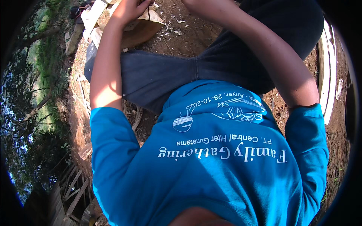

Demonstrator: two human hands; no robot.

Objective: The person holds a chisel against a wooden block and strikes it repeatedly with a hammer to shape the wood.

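My left hand [130,9] is at the top edge, above a pale, rough-cut wooden block [145,32]. Its thumb points right and its fingers look closed, but the frame cuts them off. A thin dark piece [149,14] runs down from beside the thumb toward the wood; what it is I cannot make out. The right forearm [249,30] reaches up and left across my right thigh, and that hand lies beyond the top edge. The block rests near my left knee.
Wood chips [177,26] lie scattered on brown soil between my legs in dark trousers [158,71]. Pale boards [327,71] lie at the right. Bushes [45,64] and a wooden slat frame [73,192] stand at the left. Part of a person [77,11] shows at the far top left.
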